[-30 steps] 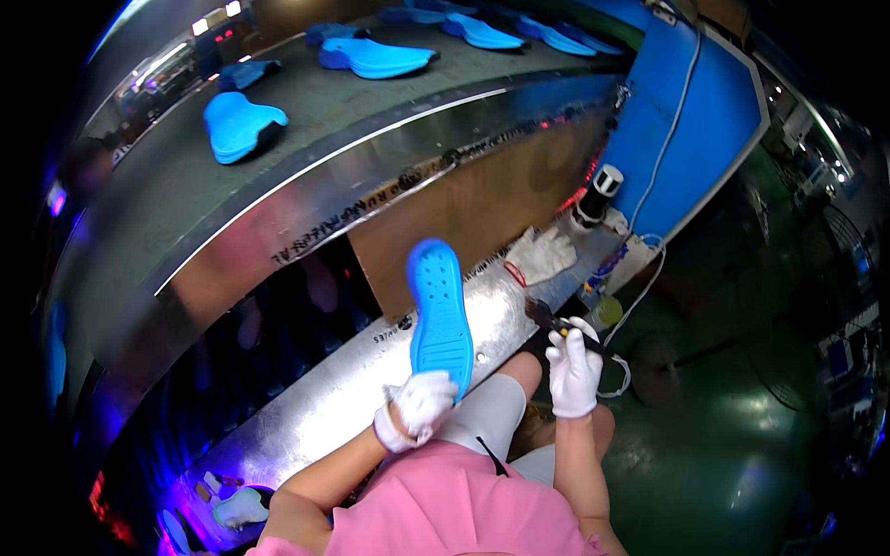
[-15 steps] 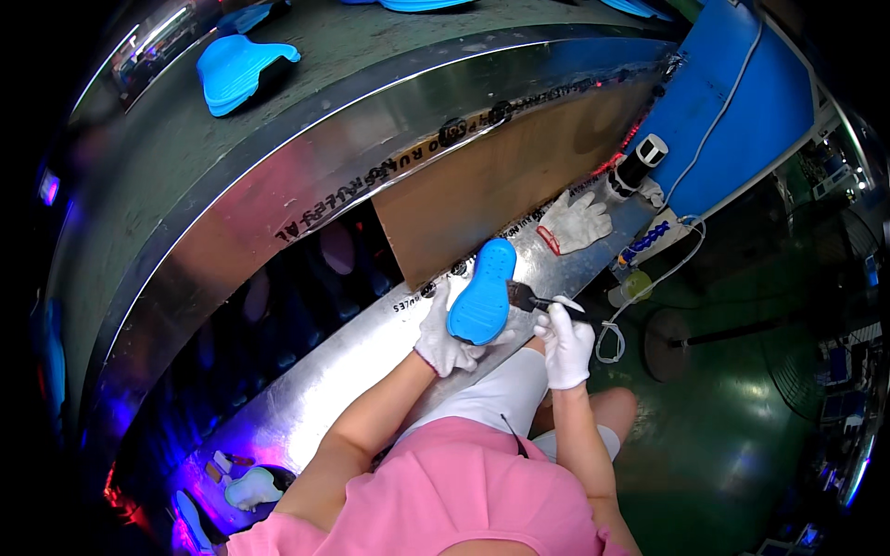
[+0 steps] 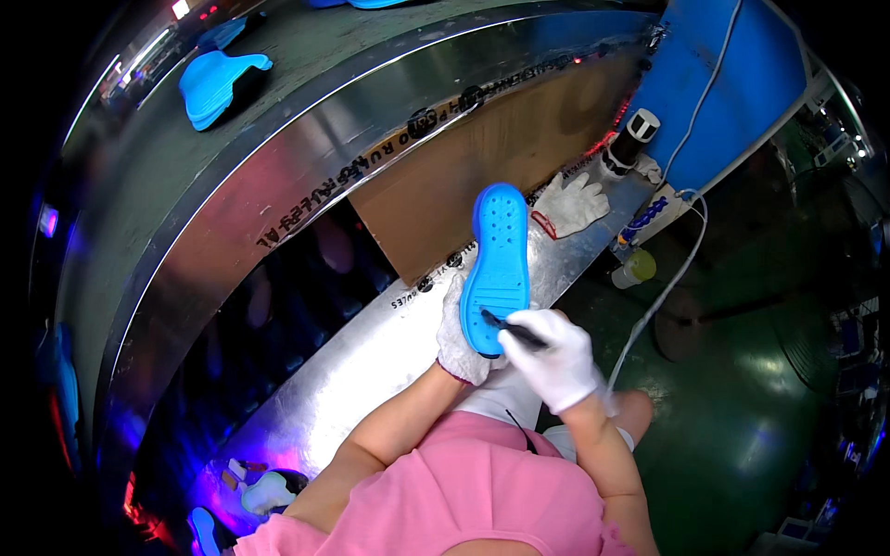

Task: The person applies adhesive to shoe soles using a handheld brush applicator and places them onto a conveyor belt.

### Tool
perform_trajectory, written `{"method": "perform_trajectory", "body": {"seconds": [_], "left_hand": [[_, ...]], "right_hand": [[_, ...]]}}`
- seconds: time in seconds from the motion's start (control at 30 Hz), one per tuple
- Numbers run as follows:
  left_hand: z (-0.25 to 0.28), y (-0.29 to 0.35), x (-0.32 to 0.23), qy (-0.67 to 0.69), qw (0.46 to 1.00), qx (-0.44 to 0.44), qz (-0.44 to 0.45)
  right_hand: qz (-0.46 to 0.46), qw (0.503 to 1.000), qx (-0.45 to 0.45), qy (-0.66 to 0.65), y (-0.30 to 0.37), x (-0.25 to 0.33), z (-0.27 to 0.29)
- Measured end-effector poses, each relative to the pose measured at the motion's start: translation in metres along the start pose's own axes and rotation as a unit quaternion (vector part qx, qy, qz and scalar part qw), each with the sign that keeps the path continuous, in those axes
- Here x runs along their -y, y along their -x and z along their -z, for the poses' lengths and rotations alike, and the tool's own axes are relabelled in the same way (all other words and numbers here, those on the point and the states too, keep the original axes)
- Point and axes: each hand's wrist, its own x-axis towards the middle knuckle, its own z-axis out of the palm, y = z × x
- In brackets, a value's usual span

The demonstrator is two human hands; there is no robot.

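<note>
A bright blue shoe sole (image 3: 501,264) with small holes and ridges is held up in front of me, its narrower end pointing away. My left hand (image 3: 461,343), in a whitish knit glove, grips it from the left side and beneath; the sole hides some of its fingers. My right hand (image 3: 559,360), in a white glove, closes round the dark handle of a brush (image 3: 521,334). The brush's tip meets the lower, wider part of the sole. Its bristles are hard to make out here.
A metal ledge (image 3: 352,357) runs below a green conveyor belt (image 3: 306,65) carrying another blue sole (image 3: 211,85). Brown cardboard (image 3: 445,176) covers part of its side. A loose glove (image 3: 572,206), a black-and-white cylinder (image 3: 634,137) and a yellow-lidded cup (image 3: 636,268) sit to the right.
The sole has come more upright and its far end has moved away from me. My right hand has moved left and nearer, bringing the brush over the sole's wider end.
</note>
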Motion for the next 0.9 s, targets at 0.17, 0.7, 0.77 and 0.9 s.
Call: {"method": "perform_trajectory", "body": {"seconds": [0.17,0.7,0.77,0.9], "left_hand": [[-0.014,0.022,0.011,-0.125,0.992,-0.007,0.004],[-0.037,0.006,-0.009,0.002,0.961,0.266,0.082],[-0.041,0.006,-0.016,-0.032,0.974,0.208,0.086],[-0.051,0.012,-0.031,-0.081,0.981,0.152,0.086]], "right_hand": [[0.106,0.988,-0.105,0.032,-0.011,-0.003,0.009],[0.045,0.986,-0.135,-0.087,0.001,0.009,0.013],[0.183,0.982,-0.05,-0.002,0.011,0.026,0.011],[-0.152,0.921,-0.028,-0.358,0.001,0.029,0.013]]}}
